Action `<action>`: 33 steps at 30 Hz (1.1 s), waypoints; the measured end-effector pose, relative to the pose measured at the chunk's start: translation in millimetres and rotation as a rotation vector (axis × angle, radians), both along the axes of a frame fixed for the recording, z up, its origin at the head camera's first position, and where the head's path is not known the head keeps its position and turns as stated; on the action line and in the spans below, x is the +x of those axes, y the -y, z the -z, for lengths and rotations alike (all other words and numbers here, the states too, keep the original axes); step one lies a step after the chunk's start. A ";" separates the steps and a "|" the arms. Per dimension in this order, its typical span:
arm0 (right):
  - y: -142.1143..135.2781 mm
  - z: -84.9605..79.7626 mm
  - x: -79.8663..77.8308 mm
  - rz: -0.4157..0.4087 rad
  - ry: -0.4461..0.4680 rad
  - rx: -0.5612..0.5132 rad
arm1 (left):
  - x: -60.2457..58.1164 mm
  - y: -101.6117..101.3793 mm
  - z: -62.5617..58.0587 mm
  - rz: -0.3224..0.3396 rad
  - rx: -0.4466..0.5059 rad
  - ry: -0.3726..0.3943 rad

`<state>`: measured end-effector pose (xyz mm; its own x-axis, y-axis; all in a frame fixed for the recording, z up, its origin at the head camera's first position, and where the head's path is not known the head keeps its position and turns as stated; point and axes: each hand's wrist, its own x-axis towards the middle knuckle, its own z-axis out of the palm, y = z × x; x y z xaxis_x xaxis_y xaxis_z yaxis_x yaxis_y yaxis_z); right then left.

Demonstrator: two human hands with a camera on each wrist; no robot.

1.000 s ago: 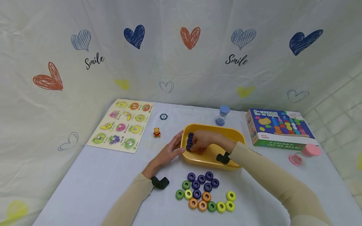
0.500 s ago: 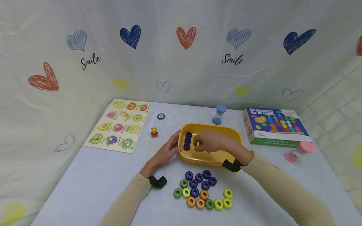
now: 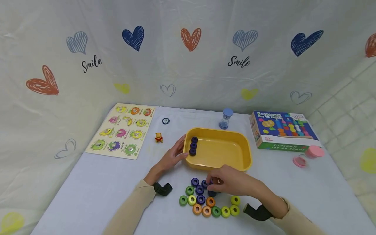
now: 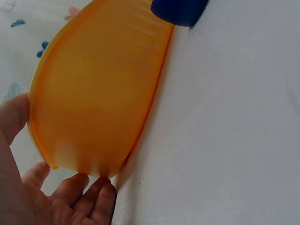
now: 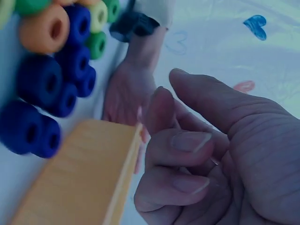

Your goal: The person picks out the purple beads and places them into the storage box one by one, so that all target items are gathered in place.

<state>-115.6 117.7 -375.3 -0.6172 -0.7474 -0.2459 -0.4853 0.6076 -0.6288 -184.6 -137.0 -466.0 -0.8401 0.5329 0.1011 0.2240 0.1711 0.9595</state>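
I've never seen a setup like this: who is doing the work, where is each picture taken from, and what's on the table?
No machine here: these are a person's bare hands. A camera worn on the head takes the wide picture; one on each wrist takes the close ones.

On the white table lie loose ring beads in blue, green, yellow and orange. Beyond them, a yellow tray holds three dark beads. Around are a fruit board, a bear figure, an hourglass and a box.

The left hand touches the tray's end. The right hand is over the loose beads; whether it touches one is unclear, but its wrist picture shows none held.
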 end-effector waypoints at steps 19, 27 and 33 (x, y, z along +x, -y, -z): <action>-34.1 64.5 14.8 0.246 -0.212 0.085 | 0.4 -1.8 1.8 -0.011 0.035 0.010; -44.5 64.9 14.5 0.323 -0.130 0.114 | 0.7 -2.0 1.8 -0.007 0.034 0.011; -62.2 64.4 16.2 0.400 -0.077 0.127 | 0.4 -0.4 0.4 0.007 0.042 0.016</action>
<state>-99.4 179.9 -439.8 -0.8723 -0.4123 -0.2628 -0.2382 0.8278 -0.5079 -184.2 -136.6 -466.4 -0.8378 0.5347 0.1102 0.2099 0.1292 0.9691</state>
